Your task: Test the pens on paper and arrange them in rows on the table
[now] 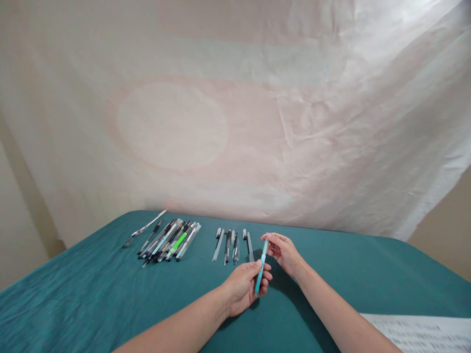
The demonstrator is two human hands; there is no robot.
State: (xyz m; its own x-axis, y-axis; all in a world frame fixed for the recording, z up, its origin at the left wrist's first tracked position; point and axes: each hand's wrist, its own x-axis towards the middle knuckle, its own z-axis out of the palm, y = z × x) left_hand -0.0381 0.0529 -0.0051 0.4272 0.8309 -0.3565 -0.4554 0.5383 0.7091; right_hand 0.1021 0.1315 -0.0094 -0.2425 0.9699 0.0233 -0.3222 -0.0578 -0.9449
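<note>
A turquoise pen (261,271) with a paler upper end is held up above the table, tilted slightly to the right. Around its lower body my left hand (246,284) is closed, thumb on top. My right hand (283,252) pinches the pen's upper end between thumb and fingers. Just behind my hands, a clear pen (249,247) lies with a pale cap near its top. Left of it rest several more pens in a loose row, among them a dark pen (227,246) and a clear pen (218,246).
A pile of pens (167,240), one bright green, lies on the green tablecloth (91,289) at left. Beyond it are a black pen (150,236) and a long thin white-and-dark item (145,228). A printed sheet (423,331) lies at lower right. A pale cloth (172,127) hangs behind.
</note>
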